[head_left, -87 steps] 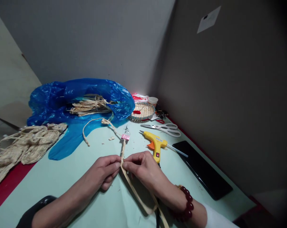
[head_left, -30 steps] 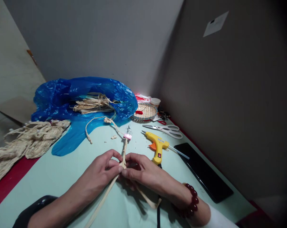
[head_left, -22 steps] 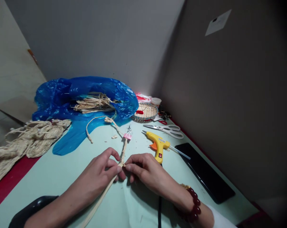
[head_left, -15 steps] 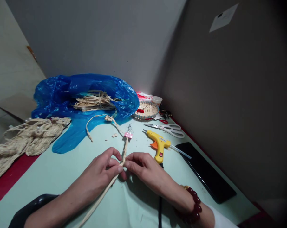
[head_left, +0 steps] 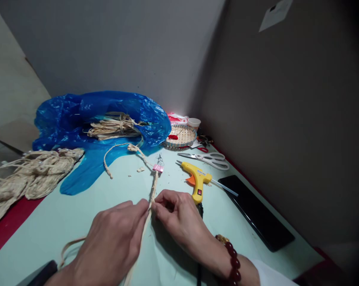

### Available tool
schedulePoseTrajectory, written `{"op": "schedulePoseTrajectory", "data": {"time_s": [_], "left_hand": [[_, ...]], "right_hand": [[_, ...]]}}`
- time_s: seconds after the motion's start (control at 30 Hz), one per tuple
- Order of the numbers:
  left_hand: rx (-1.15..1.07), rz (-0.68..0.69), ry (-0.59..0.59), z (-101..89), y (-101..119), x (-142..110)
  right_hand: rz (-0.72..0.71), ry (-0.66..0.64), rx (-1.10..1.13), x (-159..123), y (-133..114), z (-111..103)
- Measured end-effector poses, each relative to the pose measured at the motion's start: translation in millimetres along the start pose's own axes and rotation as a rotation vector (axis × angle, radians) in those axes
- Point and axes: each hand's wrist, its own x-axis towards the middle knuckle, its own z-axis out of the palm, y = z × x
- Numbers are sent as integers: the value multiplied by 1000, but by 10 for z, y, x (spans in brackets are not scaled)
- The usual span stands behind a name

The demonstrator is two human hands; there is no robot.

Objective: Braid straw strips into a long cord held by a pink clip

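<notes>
One braided strip [head_left: 154, 184] runs from the pink clip [head_left: 158, 168] along the bench [head_left: 227, 222]. The right hand [head_left: 179, 216] pinches it between closed fingers; the left hand [head_left: 114, 234] curls against it, its grip hidden. Steady, even tension should keep the plaiting tight.

On the desk [head_left: 63, 222], the right hand [head_left: 182, 218] pinches a straw braid [head_left: 154, 185], clamped farther up by a pink binder clip [head_left: 158, 169]. The left hand [head_left: 114, 234] seems to hold it too, fingertips partly hidden. A yellow glue gun [head_left: 197, 180] lies near white-handled scissors [head_left: 213, 160]; a blue plastic bag [head_left: 114, 100] half-wraps tied straw strips [head_left: 112, 128].
</notes>
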Motion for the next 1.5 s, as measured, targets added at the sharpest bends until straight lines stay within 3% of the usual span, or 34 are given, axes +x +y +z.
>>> {"op": "schedulePoseTrajectory", "data": {"time_s": [0.17,0.27,0.33,0.5,0.63,0.7,0.77,0.8,0.87,0.93,0.97,1.03,1.1,1.33,1.5], "left_hand": [[409,381,326,222,-5,-141],[607,518,436,295,41,-192],[665,548,443,308,102,-218],[657,478,382,336,214,-252],[691,527,391,425,190,-267],[598,519,360,406,152,-261],[377,468,269,288,98,-218],[220,428,153,196,65,-177],[-112,171,29,-9,-11,-60],[-368,-128,-3,-158,-84,78],[-534,-223,-91,-189,-114,140],[-933,-270,-279,-164,-153,227],[-1184,-278,-392,-67,-161,251],[-1435,-478,-390,122,-113,150],[-1242,-509,-307,121,-86,196]], "right_hand": [[-26,-8,18,-4,29,31],[-11,-36,82,1,49,27],[7,-62,121,-1,45,14],[-2,-139,164,-7,32,-15],[16,-143,211,2,78,8],[54,-148,265,12,106,21],[105,-155,350,21,121,21],[130,-162,401,23,121,16],[156,-176,504,23,107,-2],[183,-191,594,17,83,-21],[200,-196,631,12,71,-28],[226,-204,682,3,53,-38],[223,-227,674,-4,46,-46],[170,-208,392,-22,67,-67],[173,-255,290,-37,52,-69]]}}
